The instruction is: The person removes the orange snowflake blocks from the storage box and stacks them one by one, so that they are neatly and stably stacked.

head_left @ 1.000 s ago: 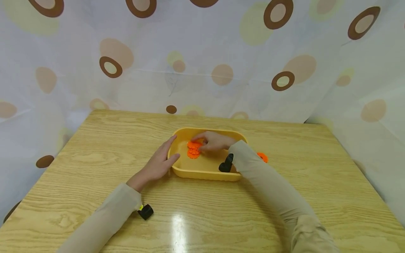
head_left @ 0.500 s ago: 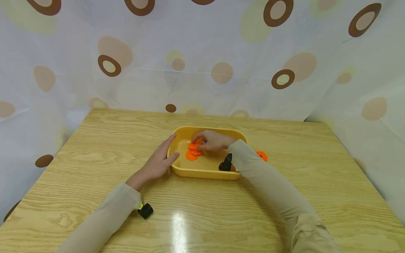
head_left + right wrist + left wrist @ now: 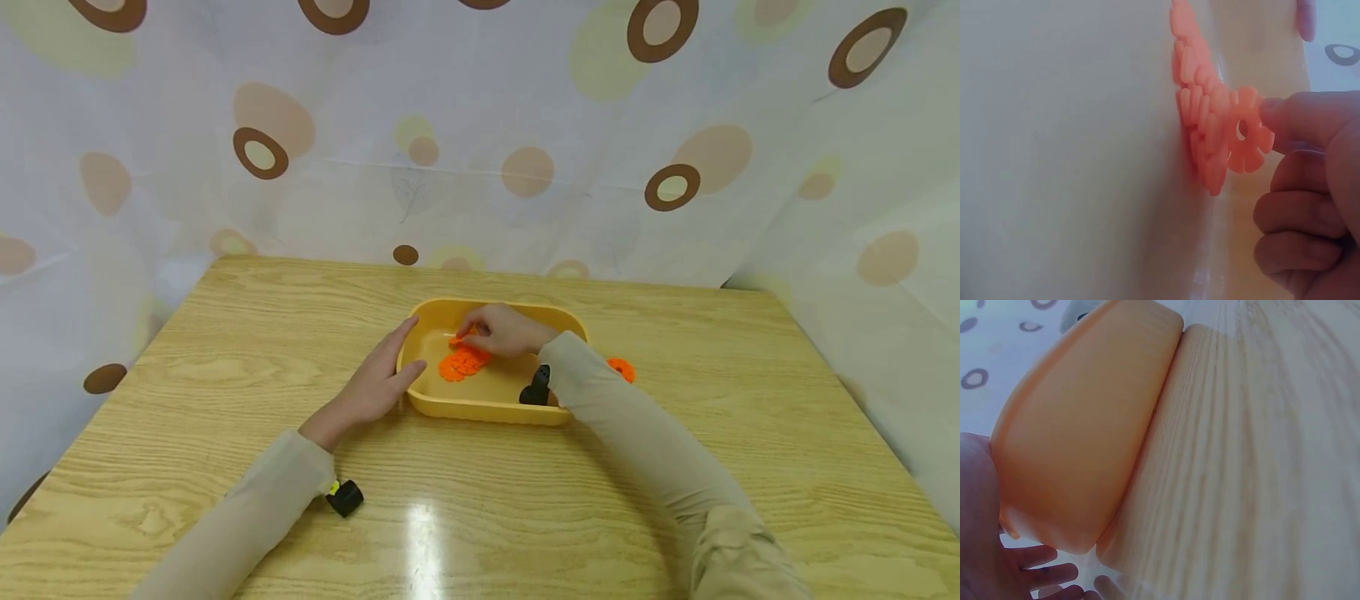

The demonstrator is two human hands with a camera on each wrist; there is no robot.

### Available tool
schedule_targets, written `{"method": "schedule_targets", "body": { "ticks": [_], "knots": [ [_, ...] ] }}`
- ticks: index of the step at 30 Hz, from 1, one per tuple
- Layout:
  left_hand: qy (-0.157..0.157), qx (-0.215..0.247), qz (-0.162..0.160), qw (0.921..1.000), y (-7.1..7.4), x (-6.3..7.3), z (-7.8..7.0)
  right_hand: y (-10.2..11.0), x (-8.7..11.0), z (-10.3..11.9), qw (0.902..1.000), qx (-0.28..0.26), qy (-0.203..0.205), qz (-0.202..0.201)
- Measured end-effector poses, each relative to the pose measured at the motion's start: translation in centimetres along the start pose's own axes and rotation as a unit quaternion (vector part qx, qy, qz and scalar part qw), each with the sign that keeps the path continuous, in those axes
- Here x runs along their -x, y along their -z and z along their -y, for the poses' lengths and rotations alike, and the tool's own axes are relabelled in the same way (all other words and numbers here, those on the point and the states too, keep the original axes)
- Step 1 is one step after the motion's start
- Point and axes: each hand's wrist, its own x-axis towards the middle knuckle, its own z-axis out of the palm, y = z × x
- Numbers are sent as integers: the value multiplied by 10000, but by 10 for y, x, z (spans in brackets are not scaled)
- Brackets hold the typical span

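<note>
My left hand (image 3: 369, 385) rests against the left end of a yellow plastic basin (image 3: 487, 412), its fingers fairly straight and its thumb over the rim. In the left wrist view those fingers (image 3: 1050, 574) show beside the basin's outer wall (image 3: 1085, 437). Inside the basin, my right hand (image 3: 507, 330) pinches an orange snowflake-shaped plastic disc (image 3: 1249, 145) between thumb and forefinger, the other fingers curled. Directly beside it, several more orange discs (image 3: 1197, 112) lie overlapping on the basin floor; in the head view the pile (image 3: 461, 364) is partly covered by the right hand.
Another orange disc (image 3: 622, 368) lies on the wooden table (image 3: 525, 508) just right of the basin, partly behind the right sleeve. A black wrist camera (image 3: 536, 387) sits by the right cuff, another black camera (image 3: 345, 498) by the left. Patterned white cloth (image 3: 480, 200) hangs behind.
The orange discs have spread out along the basin floor, and my right hand has lifted one of them slightly on edge. My left hand has stayed at the basin's left end.
</note>
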Motion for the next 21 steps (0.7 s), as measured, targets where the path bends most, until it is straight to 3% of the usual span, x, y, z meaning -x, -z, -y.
{"method": "schedule_targets", "body": {
  "ticks": [21],
  "knots": [
    [3,11,14,10000,1,1,-1,6,1,5,9945,99,436,-944]
  ]
}}
